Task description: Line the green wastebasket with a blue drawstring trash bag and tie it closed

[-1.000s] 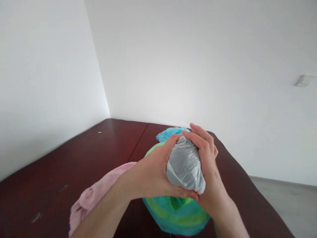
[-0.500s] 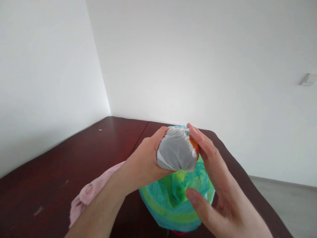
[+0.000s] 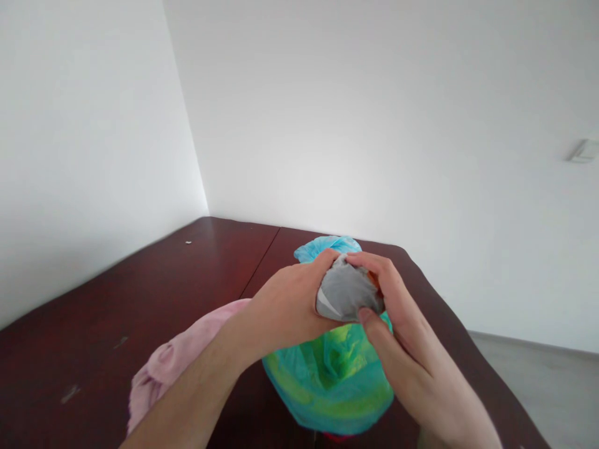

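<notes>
A grey crumpled plastic bundle with a white stripe and an orange patch is held up in front of me; its exact kind is unclear. My left hand wraps round its left side. On the other side my right hand is closed on it, thumb at the lower front and fingers over the top. Below both hands stands an open container lined with a green-blue translucent plastic bag. Part of that bag is hidden by my hands.
A pink cloth lies left of the lined container, partly behind my left forearm. Light-blue plastic shows behind my hands. The dark red-brown table meets white walls, with a small white scrap near its far left edge.
My right hand has closed its thumb and fingers onto the grey bundle. Both hands and the bundle have shifted slightly right, showing more of the light-blue plastic behind.
</notes>
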The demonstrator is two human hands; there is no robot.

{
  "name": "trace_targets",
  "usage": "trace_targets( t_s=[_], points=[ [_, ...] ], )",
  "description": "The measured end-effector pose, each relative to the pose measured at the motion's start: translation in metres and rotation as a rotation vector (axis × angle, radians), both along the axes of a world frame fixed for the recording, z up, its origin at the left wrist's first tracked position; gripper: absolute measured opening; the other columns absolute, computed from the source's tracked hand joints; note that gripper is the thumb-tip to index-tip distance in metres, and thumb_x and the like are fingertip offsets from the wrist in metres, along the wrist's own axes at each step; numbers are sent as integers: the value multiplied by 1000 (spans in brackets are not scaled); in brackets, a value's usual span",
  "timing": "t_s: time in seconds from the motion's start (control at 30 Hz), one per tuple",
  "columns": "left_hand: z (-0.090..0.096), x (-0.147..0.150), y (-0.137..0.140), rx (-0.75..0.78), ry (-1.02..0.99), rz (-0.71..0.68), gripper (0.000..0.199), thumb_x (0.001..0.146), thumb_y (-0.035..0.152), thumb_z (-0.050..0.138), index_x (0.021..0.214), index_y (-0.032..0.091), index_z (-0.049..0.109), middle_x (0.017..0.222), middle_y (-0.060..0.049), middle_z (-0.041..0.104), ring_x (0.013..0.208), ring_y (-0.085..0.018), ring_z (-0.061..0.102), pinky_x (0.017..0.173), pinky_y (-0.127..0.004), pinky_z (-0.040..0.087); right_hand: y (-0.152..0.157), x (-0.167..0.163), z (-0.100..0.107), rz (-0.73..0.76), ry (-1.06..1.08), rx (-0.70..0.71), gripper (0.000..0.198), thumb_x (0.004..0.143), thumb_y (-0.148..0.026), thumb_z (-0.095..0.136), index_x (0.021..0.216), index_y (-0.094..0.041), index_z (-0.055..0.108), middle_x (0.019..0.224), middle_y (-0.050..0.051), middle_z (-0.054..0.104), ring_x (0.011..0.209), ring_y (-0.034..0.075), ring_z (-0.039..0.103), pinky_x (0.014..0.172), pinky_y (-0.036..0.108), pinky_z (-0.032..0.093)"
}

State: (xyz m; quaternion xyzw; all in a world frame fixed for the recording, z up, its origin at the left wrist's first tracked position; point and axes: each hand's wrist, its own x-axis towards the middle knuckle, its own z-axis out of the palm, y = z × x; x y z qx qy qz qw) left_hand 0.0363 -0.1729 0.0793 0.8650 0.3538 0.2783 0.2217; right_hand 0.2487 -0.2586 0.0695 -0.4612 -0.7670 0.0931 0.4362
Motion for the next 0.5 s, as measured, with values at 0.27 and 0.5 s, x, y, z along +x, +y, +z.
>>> trace_targets(
  t_s=[0.27, 0.5],
  points=[
    [-24, -44, 18, -39, 147, -154, 83, 90, 81, 92, 163, 47, 73, 189, -4, 52, 183, -41, 32, 146, -63, 35, 24, 2, -17, -184, -177, -16, 29, 121, -26, 43, 128, -29, 70, 148, 11, 75, 152, 34, 66, 132, 70, 49],
    [-35, -52, 52, -165, 328, 151, 95, 112, 68, 65, 191, 25, 35, 189, -23, 46, 170, -46, 55, 135, -59, 46, 50, 28, -31, -579, -407, -241, 31, 120, -34, 43, 124, -21, 71, 121, 21, 76, 116, 40, 78, 101, 55, 60]
  ],
)
